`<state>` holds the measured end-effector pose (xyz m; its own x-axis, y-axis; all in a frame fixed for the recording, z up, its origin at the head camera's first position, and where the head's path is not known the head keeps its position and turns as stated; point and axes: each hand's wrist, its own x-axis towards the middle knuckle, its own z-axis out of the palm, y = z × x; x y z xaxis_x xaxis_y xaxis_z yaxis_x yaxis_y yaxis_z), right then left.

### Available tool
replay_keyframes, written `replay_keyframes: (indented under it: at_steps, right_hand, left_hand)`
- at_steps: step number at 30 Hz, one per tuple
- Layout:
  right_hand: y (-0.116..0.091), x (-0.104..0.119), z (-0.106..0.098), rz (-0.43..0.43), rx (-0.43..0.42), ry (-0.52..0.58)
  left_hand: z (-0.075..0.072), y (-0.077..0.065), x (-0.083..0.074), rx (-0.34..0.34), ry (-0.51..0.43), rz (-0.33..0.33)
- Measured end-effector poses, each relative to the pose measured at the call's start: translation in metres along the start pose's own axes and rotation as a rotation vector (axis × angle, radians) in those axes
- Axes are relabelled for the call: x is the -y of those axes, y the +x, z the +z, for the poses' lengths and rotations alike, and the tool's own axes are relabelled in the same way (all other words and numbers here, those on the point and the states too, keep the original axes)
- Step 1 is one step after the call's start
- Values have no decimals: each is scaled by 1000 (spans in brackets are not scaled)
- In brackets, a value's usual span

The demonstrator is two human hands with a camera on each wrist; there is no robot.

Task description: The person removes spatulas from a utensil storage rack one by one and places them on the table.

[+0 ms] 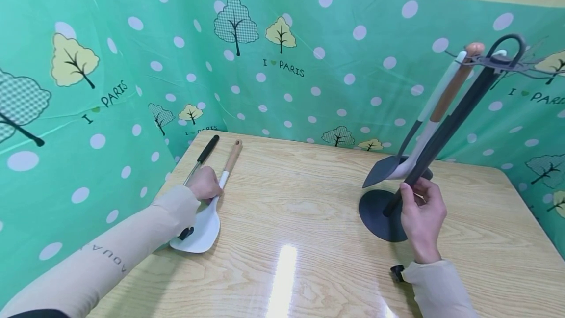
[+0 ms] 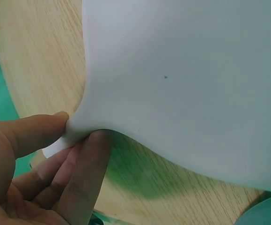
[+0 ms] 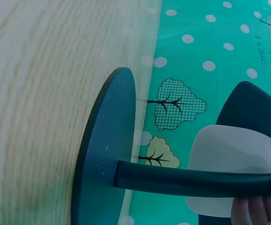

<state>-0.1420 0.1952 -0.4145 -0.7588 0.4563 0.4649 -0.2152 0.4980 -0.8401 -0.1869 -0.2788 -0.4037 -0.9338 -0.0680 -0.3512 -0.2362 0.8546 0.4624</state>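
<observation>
A white spatula [image 1: 205,227] with a wood-coloured handle end lies at the table's left side. My left hand [image 1: 205,183] pinches its neck between thumb and fingers, and the left wrist view shows the broad white blade [image 2: 172,84] up close. At the right stands a dark utensil stand [image 1: 441,140] with a round base. My right hand [image 1: 423,217] grips the lower part of its pole, the thumb on one side and the fingers on the other. A dark turner [image 1: 381,171] and a white utensil with a brown handle [image 1: 454,87] hang from the stand's top ring.
Just left of the spatula lies a utensil with a black handle [image 1: 207,149], its lower part hidden by my left arm. The wooden table [image 1: 300,200] meets a green dotted curtain [image 1: 300,87] at the back and left.
</observation>
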Motion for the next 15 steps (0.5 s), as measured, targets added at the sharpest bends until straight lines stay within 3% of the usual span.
replay_keyframes:
  at_steps: [15]
  right_hand:
    - [0, 0, 0, -1, -1, -2]
  left_hand:
    - [1, 0, -1, -3, 28, -1]
